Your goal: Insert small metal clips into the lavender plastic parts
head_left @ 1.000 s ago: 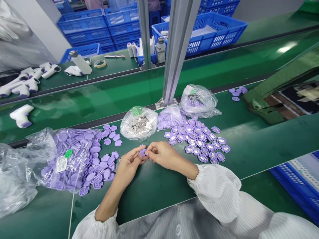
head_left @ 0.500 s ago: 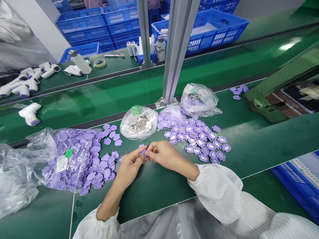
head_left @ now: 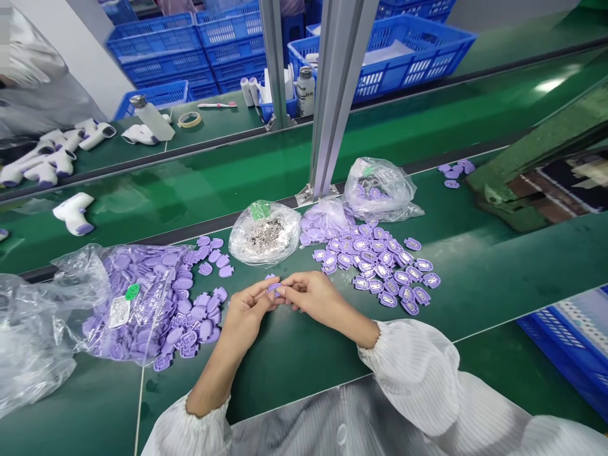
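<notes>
A small lilac plastic cap (head_left: 274, 287) is pinched between the fingers (head_left: 263, 294) of the left hand (head_left: 244, 313) and right hand (head_left: 313, 297), over a green belt counter (head_left: 304, 373). A white handheld thermometer (head_left: 73, 213) on the far belt has been shifted rightward since earlier. A loose pile of lilac caps (head_left: 380, 266) and a clear plastic bag of metal clips (head_left: 265, 239) lie ahead; both forearms are angled inward.

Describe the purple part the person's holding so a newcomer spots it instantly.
On the green conveyor belt in front of the person, the left hand and right hand meet. Between their fingertips sits a small lilac plastic part, with the bagged parts to one side and the loose heap to the other. Only this one is pinched in fingers.
</notes>
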